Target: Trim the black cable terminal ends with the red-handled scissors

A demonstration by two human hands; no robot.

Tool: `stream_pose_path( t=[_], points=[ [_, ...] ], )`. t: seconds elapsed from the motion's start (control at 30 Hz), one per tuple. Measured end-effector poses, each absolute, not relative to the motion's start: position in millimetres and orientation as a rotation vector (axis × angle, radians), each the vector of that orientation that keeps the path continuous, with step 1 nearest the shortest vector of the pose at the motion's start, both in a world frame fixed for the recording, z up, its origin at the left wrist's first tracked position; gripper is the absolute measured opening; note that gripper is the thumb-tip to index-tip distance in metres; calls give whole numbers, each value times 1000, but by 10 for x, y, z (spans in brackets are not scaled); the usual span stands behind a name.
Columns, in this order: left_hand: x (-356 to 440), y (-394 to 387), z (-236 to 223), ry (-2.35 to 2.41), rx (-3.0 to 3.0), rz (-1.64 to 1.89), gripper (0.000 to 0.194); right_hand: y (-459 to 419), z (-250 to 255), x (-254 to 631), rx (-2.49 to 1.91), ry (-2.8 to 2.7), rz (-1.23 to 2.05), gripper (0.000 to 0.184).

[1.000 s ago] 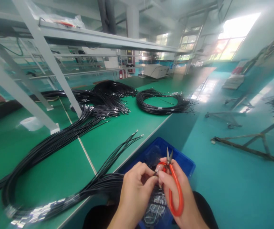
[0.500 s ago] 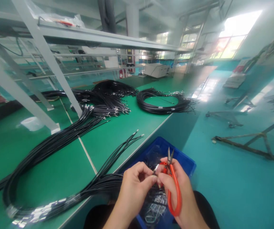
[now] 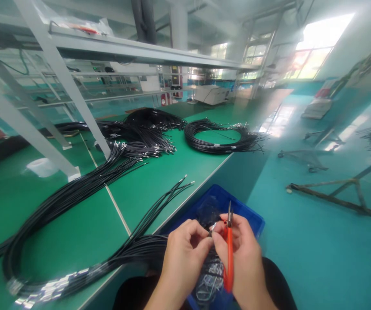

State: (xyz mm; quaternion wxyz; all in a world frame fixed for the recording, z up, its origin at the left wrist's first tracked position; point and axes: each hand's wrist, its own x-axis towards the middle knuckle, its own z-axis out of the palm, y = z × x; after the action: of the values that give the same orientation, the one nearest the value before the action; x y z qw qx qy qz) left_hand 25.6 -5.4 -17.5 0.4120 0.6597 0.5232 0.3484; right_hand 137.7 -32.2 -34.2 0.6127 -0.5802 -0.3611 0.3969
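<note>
My left hand [image 3: 183,254] is closed in a pinch on a black cable [image 3: 210,233] close to its end. A small silvery tip [image 3: 213,226] shows between the two hands, touched by the fingertips of my right hand [image 3: 248,258]. That hand also holds red-handled scissors [image 3: 229,254] against its palm, with the pointed blades up and away from me. The blades look nearly closed. Beside my left wrist, a cable bundle [image 3: 140,247] runs over the table edge toward the hands. Beneath them stands a blue bin [image 3: 254,218] with clear plastic and dark pieces inside.
On the green table [image 3: 159,189] lie a round cable coil [image 3: 211,148] and a heap of black cables [image 3: 149,120] at the back. Shelf posts [image 3: 70,90] rise at left. A wheeled metal stand [image 3: 334,200] is on the floor at right.
The scissors have turned in my right hand: their handles now look edge-on, and the blades have come together. My left hand has barely moved.
</note>
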Motion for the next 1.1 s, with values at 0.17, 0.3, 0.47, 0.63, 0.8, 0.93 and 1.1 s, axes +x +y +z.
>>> stream_pose_path(
  t=[0.17, 0.3, 0.47, 0.63, 0.8, 0.93, 1.1],
  points=[
    [271, -78, -197, 1321, 1687, 884, 16, -365, -339, 1304, -1574, -920, 653, 27],
    [209, -49, -173, 1244, 1516, 906, 16, -440, -264, 1263, -1622, -1069, 558, 24],
    [41, 49, -152, 1001, 1312, 907, 16, -442, -248, 1546, -1237, -1070, 1178, 31],
    [-52, 97, -135, 938, 1263, 904, 19, -445, -228, 1858, -926, -1042, 1861, 34],
    [-55, 96, -125, 884, 1237, 910, 17, -502, -162, 1829, -924, -1001, 1941, 28],
    [-60, 88, -123, 845, 1225, 925, 14, -507, -128, 1780, -919, -955, 1908, 26],
    [-63, 93, -129, 807, 1234, 931, 13, -461, -206, 1781, -835, -841, 2003, 31]
  ],
)
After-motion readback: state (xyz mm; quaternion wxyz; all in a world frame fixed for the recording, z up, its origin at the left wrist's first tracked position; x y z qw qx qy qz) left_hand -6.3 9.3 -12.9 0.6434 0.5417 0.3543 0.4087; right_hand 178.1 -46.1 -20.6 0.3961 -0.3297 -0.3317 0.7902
